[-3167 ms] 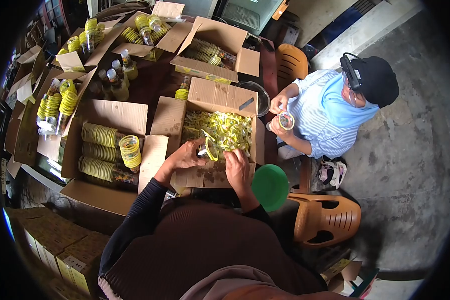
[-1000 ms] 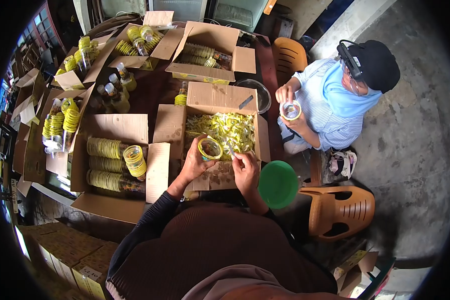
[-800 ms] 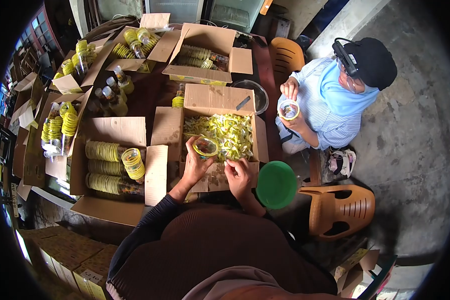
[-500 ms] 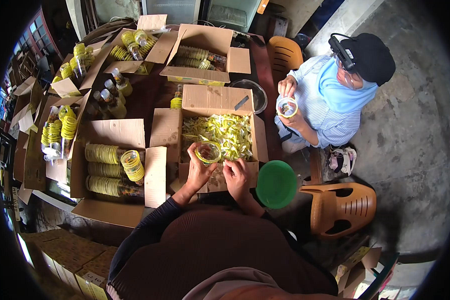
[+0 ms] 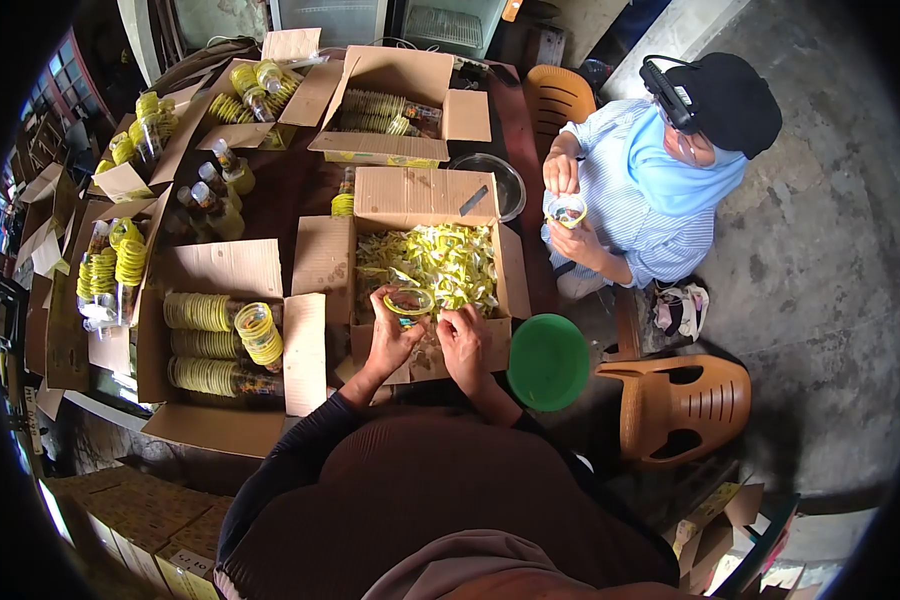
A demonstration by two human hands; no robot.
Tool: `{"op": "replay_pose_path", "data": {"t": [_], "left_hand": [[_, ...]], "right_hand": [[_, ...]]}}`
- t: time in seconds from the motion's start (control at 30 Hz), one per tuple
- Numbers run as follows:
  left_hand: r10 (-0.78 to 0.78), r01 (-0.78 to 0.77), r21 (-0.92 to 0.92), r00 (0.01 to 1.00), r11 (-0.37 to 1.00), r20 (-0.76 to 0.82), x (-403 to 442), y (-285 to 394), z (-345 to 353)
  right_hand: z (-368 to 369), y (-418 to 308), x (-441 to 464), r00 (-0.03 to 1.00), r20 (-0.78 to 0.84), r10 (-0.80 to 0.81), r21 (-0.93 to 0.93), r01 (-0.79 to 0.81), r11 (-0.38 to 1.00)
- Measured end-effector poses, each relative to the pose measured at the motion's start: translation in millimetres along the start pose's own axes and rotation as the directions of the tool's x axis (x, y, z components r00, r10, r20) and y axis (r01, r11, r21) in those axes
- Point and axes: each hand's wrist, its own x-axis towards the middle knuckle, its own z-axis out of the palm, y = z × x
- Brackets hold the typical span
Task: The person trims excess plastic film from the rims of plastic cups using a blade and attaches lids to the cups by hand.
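Observation:
My left hand (image 5: 394, 338) is wrapped around a clear plastic cup (image 5: 409, 302) with a yellow rim, its open mouth facing up and somewhat away from me. Close by on the right, my right hand (image 5: 464, 342) has its thumb and fingers pinched together; whatever is between them is hidden. Both hands are over the near side of a cardboard box (image 5: 424, 192) filled with small yellow-and-white strips or packets (image 5: 450, 262). To the left, another carton (image 5: 215, 265) holds stacks of yellow-rimmed cups (image 5: 205, 343), with one short stack (image 5: 259, 334) lying on top.
A green basin (image 5: 550, 362) stands right of the box, near an orange chair (image 5: 685, 410). Across the table corner, a co-worker (image 5: 650, 190) holds a similar cup (image 5: 566, 211). More cartons (image 5: 398, 72) of cups and several bottles (image 5: 210, 195) are on the table.
The cup in my left hand has tipped, so its mouth looks narrower from above. My right hand has come slightly closer to it. The co-worker's cup has tilted a little.

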Motion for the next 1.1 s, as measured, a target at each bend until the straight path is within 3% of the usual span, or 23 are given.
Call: {"op": "replay_pose_path", "data": {"t": [0.17,0.27,0.33,0.43,0.47,0.53,0.6,0.67,0.73,0.8,0.87,0.97,1.1], "left_hand": [[0.036,-0.037,0.071,0.999,0.997,0.014,-2,-3,-2],[0.028,-0.03,0.11,0.999,0.993,0.014,0,-1,-5],[-0.006,0.005,0.079,1.0,0.997,0.007,-1,-2,-5],[0.0,0.0,0.076,1.0,0.997,0.003,-3,-6,-7],[0.053,-0.057,0.082,0.997,0.995,0.057,-4,-5,-7],[0.102,-0.115,0.052,0.973,0.992,0.206,-11,-2,-7],[0.065,-0.098,0.108,0.958,0.989,0.278,-15,1,-5],[0.059,-0.08,0.082,0.972,0.993,0.229,-9,-1,-7],[0.013,-0.01,-0.025,0.99,1.0,0.14,-1,9,-15],[0.001,-0.002,0.008,0.993,1.0,0.12,3,13,-24],[-0.045,0.039,0.051,0.992,0.998,0.121,7,16,-30],[-0.052,0.052,-0.003,0.994,0.999,0.1,6,16,-28],[-0.035,0.044,-0.119,0.997,0.992,0.074,2,8,-17]], "right_hand": [[10,5,-4,0.98,0.033,0.198,0.192,-0.201,0.961],[11,4,-6,0.99,-0.009,0.143,0.106,-0.141,0.984],[7,1,-5,0.993,0.106,0.049,-0.102,-0.038,0.994],[9,3,-5,0.994,0.111,0.019,-0.127,-0.005,0.992],[10,4,-6,0.996,0.089,-0.024,-0.142,0.036,0.989],[6,12,-7,0.982,0.159,0.104,-0.171,-0.076,0.982],[18,38,-11,0.956,0.099,0.278,-0.071,-0.272,0.96],[22,52,-10,0.96,0.014,0.279,0.095,-0.279,0.955],[11,47,-13,0.967,-0.017,0.255,0.099,-0.252,0.963],[-5,25,-7,0.958,-0.023,0.285,0.145,-0.279,0.949],[-8,12,-9,0.96,-0.014,0.278,0.152,-0.273,0.95],[-7,2,-12,1.0,-0.01,0.0,0.024,0.0,1.0],[-5,1,-13,0.999,0.044,-0.023,-0.019,0.024,1.0]]}}
